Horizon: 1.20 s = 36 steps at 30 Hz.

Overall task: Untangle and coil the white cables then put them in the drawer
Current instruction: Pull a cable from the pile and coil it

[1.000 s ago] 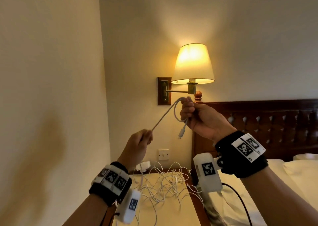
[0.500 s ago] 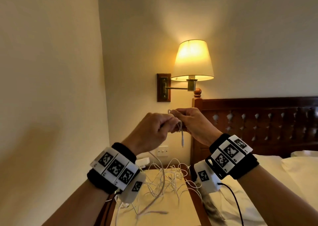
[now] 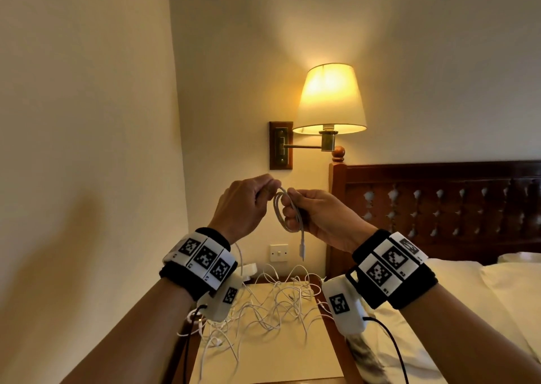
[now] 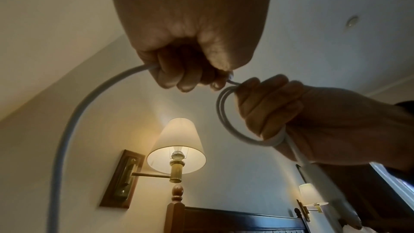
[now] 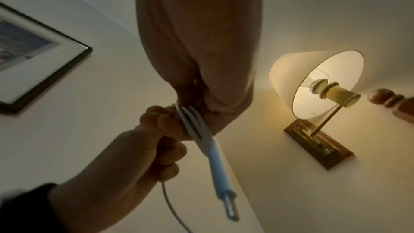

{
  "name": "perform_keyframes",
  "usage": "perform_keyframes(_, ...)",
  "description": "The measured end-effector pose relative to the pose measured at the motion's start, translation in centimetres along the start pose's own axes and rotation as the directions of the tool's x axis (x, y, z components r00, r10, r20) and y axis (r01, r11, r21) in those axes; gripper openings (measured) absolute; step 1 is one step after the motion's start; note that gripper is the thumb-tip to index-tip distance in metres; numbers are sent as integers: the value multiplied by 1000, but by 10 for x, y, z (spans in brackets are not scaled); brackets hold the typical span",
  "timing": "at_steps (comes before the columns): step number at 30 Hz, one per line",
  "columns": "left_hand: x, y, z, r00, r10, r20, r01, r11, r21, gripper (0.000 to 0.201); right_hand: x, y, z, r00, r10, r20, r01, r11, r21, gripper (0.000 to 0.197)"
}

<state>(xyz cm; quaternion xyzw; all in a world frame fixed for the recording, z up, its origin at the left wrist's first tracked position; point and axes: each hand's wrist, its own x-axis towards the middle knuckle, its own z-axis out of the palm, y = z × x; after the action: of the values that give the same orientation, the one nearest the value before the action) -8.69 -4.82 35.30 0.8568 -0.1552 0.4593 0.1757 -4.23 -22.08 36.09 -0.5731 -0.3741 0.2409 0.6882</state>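
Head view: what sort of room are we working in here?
Most likely a bedroom, perhaps a hotel room: a carved wooden headboard with a pillow below it, a lit wall lamp, and a bedside table strewn with white cables.

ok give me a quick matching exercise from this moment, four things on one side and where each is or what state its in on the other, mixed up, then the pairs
Things
1. coiled cable
2. tangled cables
3. wall lamp
4. cable plug

Places or states
A. lit, above the headboard post
B. hanging loose below the right hand
C. spread on the bedside table
D. looped between both hands, left hand feeding it

Pairs: 1-D, 2-C, 3-A, 4-B
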Motion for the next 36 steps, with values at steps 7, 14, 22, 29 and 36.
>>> perform_keyframes(7, -16, -18, 20, 988, -146, 55, 152, 980, -130, 40, -2, 3, -1, 993, 116, 9, -109, 910, 401, 29)
perform_keyframes(14, -61, -41, 40, 960, -229, 162, 258, 948, -188, 29, -3, -8, -16, 995, 65, -69, -16, 830, 558, 31)
perform_keyframes(22, -74, 22, 30, 842, 40, 538, 12, 996, -92, 40, 9, -10, -29, 972, -127, -196, 129, 992, -5, 28)
perform_keyframes(29, -16, 41, -7, 966, 117, 228, -88, 987, -133, 20, 7, 4, -19, 978, -182, -100, 143, 938, -316, 33)
perform_keyframes(36, 1, 10, 1, 998, 35, 45, -37, 999, 36, 21, 3, 6, -13, 987, -154, -35, 138, 947, -292, 32)
